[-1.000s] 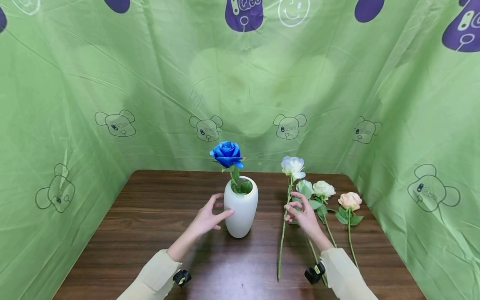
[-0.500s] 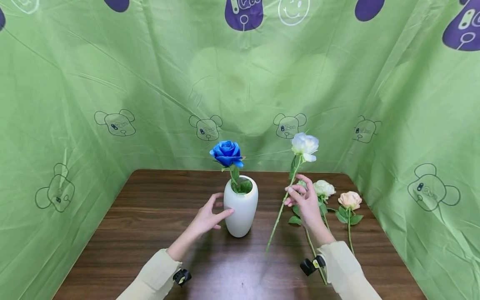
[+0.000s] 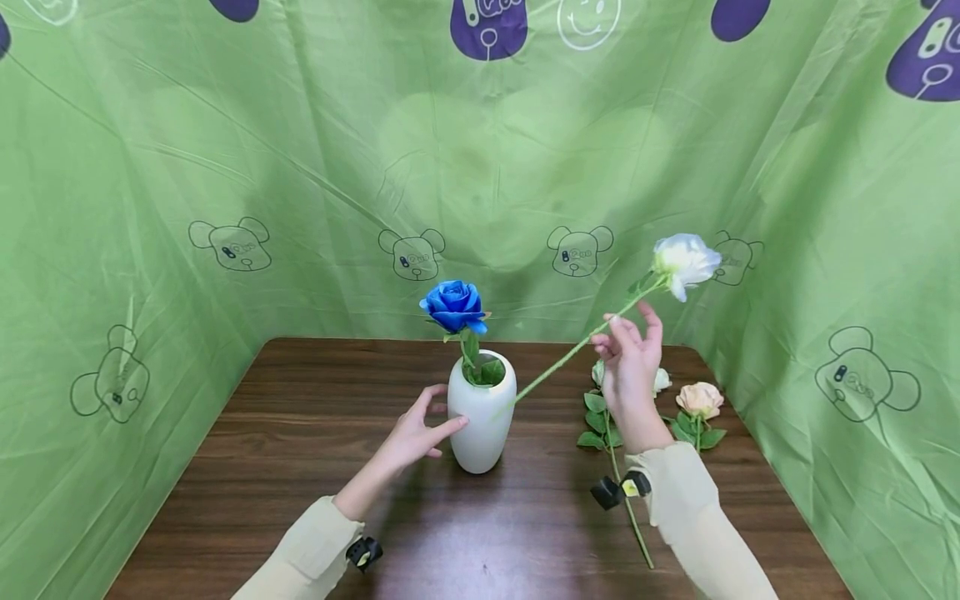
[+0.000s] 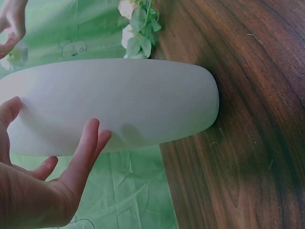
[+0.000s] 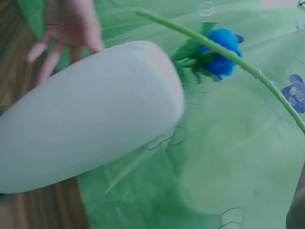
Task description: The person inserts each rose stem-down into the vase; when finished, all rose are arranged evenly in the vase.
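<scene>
In the head view a white vase [image 3: 480,429] stands upright on the table, a blue rose [image 3: 454,307] rising from its mouth. My left hand [image 3: 408,437] rests against the vase's left side, thumb at the front and fingers spread, fairly straight. In the left wrist view, fingertips [image 4: 90,125] lie along the vase wall. My right hand [image 3: 632,367] pinches the green stem of a white flower [image 3: 686,262] in the air right of the vase. That stem slants down-left, its lower end in front of the vase in the head view. The right wrist view shows the bare stem [image 5: 195,36] above the vase mouth.
On the right of the brown wooden table [image 3: 300,417] lie a peach flower [image 3: 701,401] and other pale flowers [image 3: 662,381], partly hidden by my right hand. One loose stem [image 3: 633,521] reaches toward the front. A green printed cloth [image 3: 480,183] surrounds the table.
My right hand has lifted the white flower off the table and tilted it, its bloom going up and right while its stem end swings left to the vase. The left hand has stayed put.
</scene>
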The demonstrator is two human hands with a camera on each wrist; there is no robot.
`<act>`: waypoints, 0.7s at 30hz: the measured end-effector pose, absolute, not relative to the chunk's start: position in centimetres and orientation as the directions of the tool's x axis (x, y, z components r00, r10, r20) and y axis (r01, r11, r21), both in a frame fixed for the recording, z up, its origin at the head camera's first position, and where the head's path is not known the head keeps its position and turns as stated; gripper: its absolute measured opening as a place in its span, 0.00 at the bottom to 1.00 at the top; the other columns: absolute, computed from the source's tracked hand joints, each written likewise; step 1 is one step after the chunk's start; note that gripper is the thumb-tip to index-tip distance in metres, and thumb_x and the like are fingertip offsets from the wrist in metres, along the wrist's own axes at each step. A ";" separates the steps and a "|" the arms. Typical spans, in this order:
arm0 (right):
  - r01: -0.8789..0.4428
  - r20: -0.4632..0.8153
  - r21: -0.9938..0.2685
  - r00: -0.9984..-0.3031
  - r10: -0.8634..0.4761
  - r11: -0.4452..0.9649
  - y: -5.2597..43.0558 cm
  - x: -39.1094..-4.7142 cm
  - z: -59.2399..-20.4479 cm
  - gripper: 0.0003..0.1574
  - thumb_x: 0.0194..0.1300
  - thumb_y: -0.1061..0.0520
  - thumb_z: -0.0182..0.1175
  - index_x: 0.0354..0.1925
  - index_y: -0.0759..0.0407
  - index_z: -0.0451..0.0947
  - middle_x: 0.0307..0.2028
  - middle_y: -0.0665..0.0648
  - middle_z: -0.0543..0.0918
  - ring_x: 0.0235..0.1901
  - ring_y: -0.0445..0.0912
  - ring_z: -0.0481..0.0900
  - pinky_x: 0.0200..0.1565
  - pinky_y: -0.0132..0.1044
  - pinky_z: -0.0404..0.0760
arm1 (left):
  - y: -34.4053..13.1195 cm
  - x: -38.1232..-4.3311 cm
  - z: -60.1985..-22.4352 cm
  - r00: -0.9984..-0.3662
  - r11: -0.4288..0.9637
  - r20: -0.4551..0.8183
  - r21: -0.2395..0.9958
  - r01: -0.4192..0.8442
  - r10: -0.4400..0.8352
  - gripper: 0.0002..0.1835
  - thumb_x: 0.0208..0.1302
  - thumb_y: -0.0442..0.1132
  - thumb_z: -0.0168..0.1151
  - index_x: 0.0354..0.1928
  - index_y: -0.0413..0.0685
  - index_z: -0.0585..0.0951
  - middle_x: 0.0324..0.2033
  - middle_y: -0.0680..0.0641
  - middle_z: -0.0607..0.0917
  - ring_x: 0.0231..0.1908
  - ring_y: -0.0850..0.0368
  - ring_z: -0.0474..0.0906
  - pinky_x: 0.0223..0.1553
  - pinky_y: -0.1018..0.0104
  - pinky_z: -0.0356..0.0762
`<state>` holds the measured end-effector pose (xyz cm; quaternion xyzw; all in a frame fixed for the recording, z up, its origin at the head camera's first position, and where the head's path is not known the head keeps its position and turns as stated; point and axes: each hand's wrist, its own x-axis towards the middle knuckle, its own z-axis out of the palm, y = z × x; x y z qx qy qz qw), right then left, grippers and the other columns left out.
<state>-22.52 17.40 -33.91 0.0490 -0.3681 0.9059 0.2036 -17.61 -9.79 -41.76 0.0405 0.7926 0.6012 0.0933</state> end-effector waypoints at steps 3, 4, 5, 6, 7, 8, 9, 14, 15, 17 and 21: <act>-0.486 0.265 -0.599 -0.870 0.415 -0.636 17.5 -23.2 -32.8 0.33 0.56 0.70 0.56 0.56 0.57 0.54 0.32 0.60 0.73 0.17 0.46 0.75 0.20 0.28 0.74 | -10.0 -18.4 -43.1 -0.980 0.278 -0.103 0.959 -0.052 0.173 0.36 0.51 0.52 0.64 0.60 0.53 0.60 0.52 0.37 0.70 0.40 0.45 0.75 0.22 0.61 0.78; -0.511 0.273 -0.581 -0.856 0.440 -0.633 17.5 -23.4 -32.4 0.32 0.56 0.70 0.56 0.56 0.57 0.55 0.32 0.61 0.73 0.17 0.46 0.75 0.19 0.28 0.74 | -10.0 -18.5 -43.4 -0.980 0.280 -0.102 0.959 -0.051 0.172 0.37 0.50 0.53 0.64 0.60 0.54 0.60 0.52 0.37 0.70 0.40 0.45 0.75 0.22 0.61 0.78; -0.534 0.281 -0.572 -0.841 0.463 -0.622 17.5 -23.6 -32.1 0.33 0.56 0.70 0.57 0.56 0.57 0.55 0.32 0.61 0.73 0.17 0.46 0.75 0.19 0.28 0.74 | -10.0 -18.6 -43.6 -0.980 0.285 -0.104 0.957 -0.053 0.169 0.37 0.49 0.54 0.64 0.60 0.55 0.60 0.52 0.38 0.70 0.40 0.46 0.75 0.22 0.61 0.78; -0.555 0.291 -0.562 -0.827 0.481 -0.614 17.4 -23.8 -31.9 0.33 0.56 0.69 0.57 0.56 0.56 0.55 0.32 0.61 0.73 0.17 0.47 0.75 0.18 0.28 0.74 | -10.0 -18.6 -43.7 -0.980 0.287 -0.104 0.957 -0.053 0.168 0.37 0.49 0.55 0.64 0.60 0.56 0.60 0.52 0.39 0.70 0.40 0.46 0.75 0.22 0.61 0.78; -0.572 0.299 -0.550 -0.815 0.496 -0.608 17.4 -24.0 -31.6 0.32 0.56 0.69 0.57 0.55 0.56 0.56 0.32 0.62 0.73 0.17 0.47 0.75 0.18 0.29 0.74 | -10.0 -18.7 -43.8 -0.981 0.286 -0.103 0.957 -0.051 0.167 0.37 0.49 0.55 0.64 0.60 0.56 0.60 0.52 0.39 0.70 0.40 0.46 0.75 0.22 0.61 0.78; -0.590 0.309 -0.541 -0.802 0.511 -0.599 17.3 -24.1 -31.4 0.32 0.56 0.69 0.57 0.55 0.56 0.56 0.32 0.62 0.73 0.17 0.48 0.75 0.18 0.29 0.74 | -10.0 -18.7 -43.8 -0.981 0.285 -0.103 0.957 -0.052 0.167 0.37 0.49 0.55 0.64 0.60 0.57 0.61 0.52 0.39 0.71 0.39 0.46 0.75 0.22 0.60 0.78; -0.607 0.320 -0.537 -0.789 0.524 -0.586 17.2 -24.2 -31.2 0.32 0.56 0.69 0.57 0.55 0.55 0.56 0.32 0.63 0.73 0.17 0.48 0.75 0.18 0.29 0.74 | -10.0 -18.7 -43.8 -0.981 0.282 -0.106 0.958 -0.057 0.163 0.37 0.48 0.55 0.65 0.59 0.58 0.61 0.52 0.40 0.71 0.39 0.46 0.75 0.22 0.60 0.78; -0.671 0.410 -0.549 -0.736 0.539 -0.499 16.1 -24.6 -30.7 0.31 0.55 0.70 0.57 0.54 0.55 0.58 0.32 0.64 0.73 0.17 0.50 0.75 0.20 0.32 0.75 | -10.0 -18.6 -43.8 -0.981 0.275 -0.107 0.959 -0.060 0.159 0.37 0.48 0.55 0.65 0.59 0.58 0.61 0.51 0.40 0.71 0.39 0.45 0.75 0.22 0.60 0.78; -0.680 0.438 -0.561 -0.728 0.528 -0.472 15.7 -24.6 -30.7 0.31 0.55 0.71 0.57 0.54 0.56 0.58 0.32 0.64 0.73 0.17 0.50 0.75 0.20 0.33 0.75 | -10.0 -18.6 -43.8 -0.981 0.276 -0.108 0.959 -0.061 0.158 0.37 0.48 0.55 0.65 0.59 0.59 0.61 0.51 0.40 0.71 0.39 0.45 0.75 0.22 0.60 0.78; -0.698 0.509 -0.589 -0.711 0.485 -0.407 15.0 -24.5 -30.9 0.30 0.56 0.72 0.55 0.55 0.57 0.58 0.32 0.64 0.73 0.18 0.50 0.76 0.21 0.33 0.76 | -10.0 -18.6 -43.7 -0.981 0.276 -0.109 0.959 -0.062 0.159 0.37 0.48 0.55 0.65 0.59 0.58 0.61 0.51 0.40 0.71 0.39 0.45 0.75 0.22 0.60 0.78; -0.731 0.639 -0.622 -0.681 0.356 -0.281 13.7 -24.2 -31.7 0.28 0.59 0.70 0.53 0.55 0.58 0.56 0.33 0.64 0.74 0.19 0.49 0.77 0.21 0.34 0.77 | -10.0 -18.6 -43.7 -0.981 0.278 -0.113 0.958 -0.066 0.158 0.36 0.48 0.55 0.65 0.59 0.59 0.61 0.51 0.41 0.71 0.39 0.46 0.75 0.22 0.60 0.78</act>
